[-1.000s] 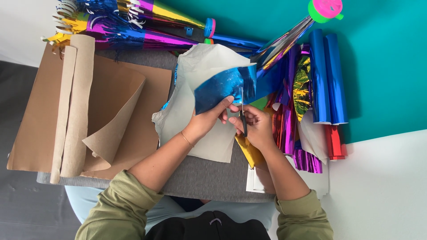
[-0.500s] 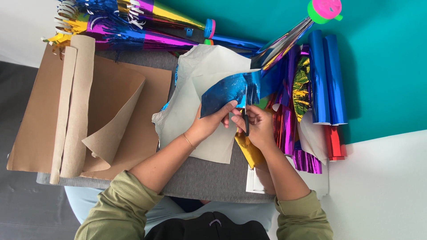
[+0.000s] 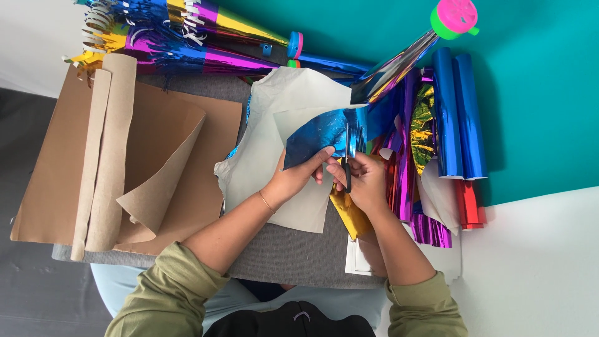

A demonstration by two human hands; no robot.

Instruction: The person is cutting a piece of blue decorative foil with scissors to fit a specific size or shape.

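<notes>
We see a sheet of shiny blue foil, crinkled, with a white paper backing, held above the grey board. Our left hand is closed on its lower edge, thumb on top. Our right hand is closed around the scissors, whose blades stand upright into the foil just right of the left fingers. The scissor handles are hidden inside the right hand, and we cannot tell how far the blades are apart.
</notes>
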